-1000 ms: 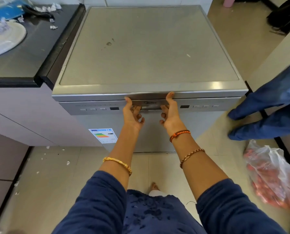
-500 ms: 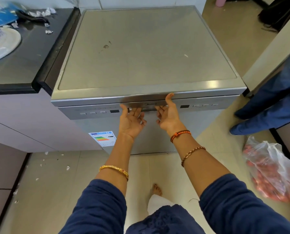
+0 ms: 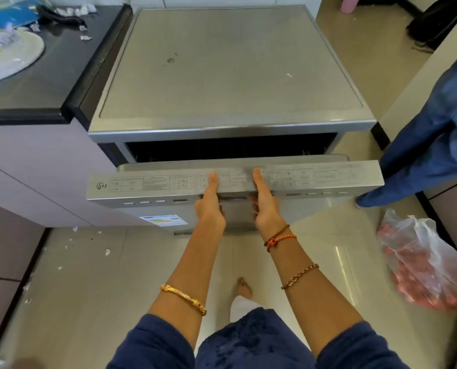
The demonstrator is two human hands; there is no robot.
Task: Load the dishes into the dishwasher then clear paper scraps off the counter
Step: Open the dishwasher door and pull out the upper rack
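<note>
**Dishwasher door, part open: hazards**

Dishwasher (image 3: 230,75) beside the counter (image 3: 49,83); door (image 3: 235,179) tilted ajar. Left hand (image 3: 210,206) and right hand (image 3: 264,209) grip its handle, thumbs on top, fingers curled beneath. Risk: door dropping if grip slips. Plate (image 3: 9,57) and paper scraps (image 3: 85,37) wait on the counter.
</note>
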